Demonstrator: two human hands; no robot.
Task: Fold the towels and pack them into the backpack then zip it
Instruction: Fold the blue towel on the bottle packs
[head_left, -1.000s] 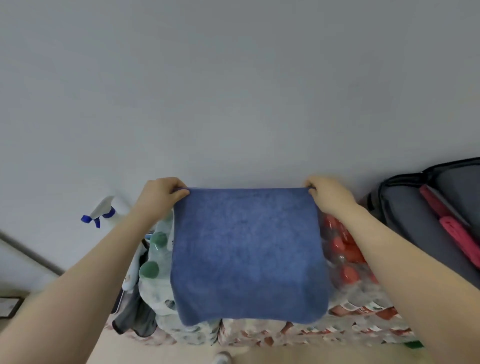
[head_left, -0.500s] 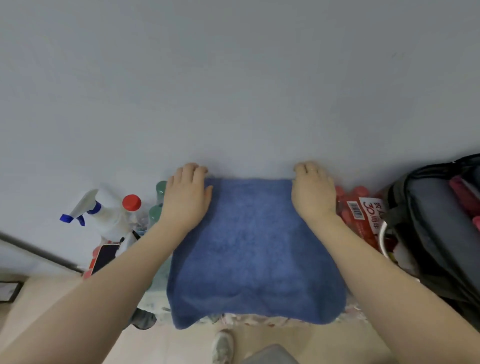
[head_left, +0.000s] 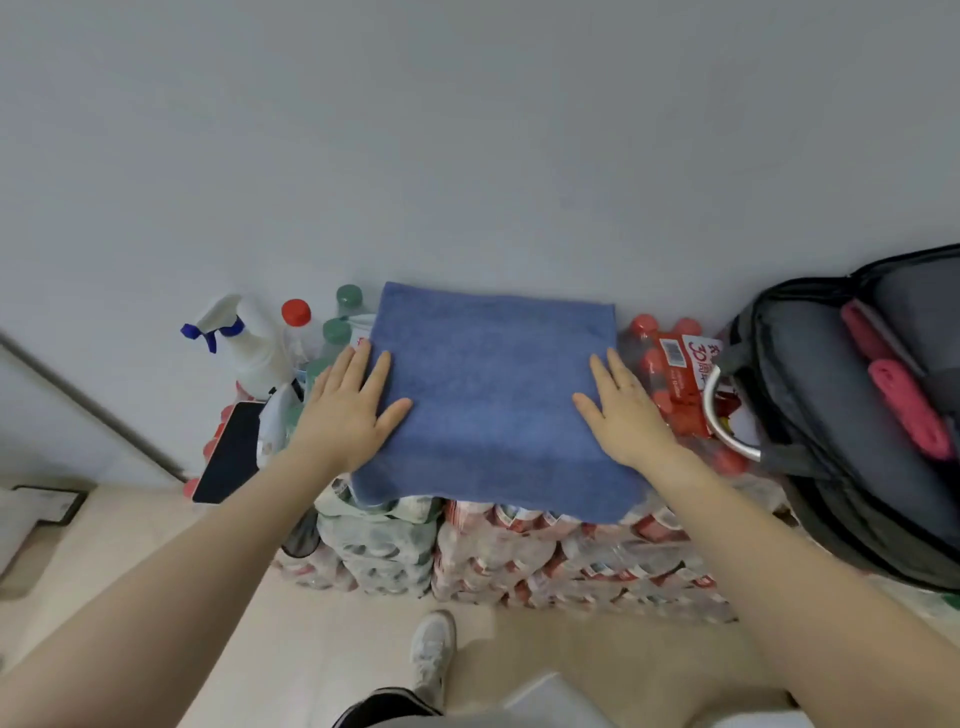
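Both hands, left hand (head_left: 347, 410) and right hand (head_left: 626, 415), press flat and open-fingered on the blue towel (head_left: 493, 395).
1 pink towel (head_left: 906, 410) sits in the unzipped backpack (head_left: 810, 415); packing and zipping remain.

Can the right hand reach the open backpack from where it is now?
Probably yes: the right hand lies flat on the blue towel, and the backpack stands open just beside it, with only bottles between them.

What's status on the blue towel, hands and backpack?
Left hand and right hand open, flat on blue towel. Towel folded, lying on bottle packs. Backpack unzipped at right, pink towels inside. Nothing blocking.
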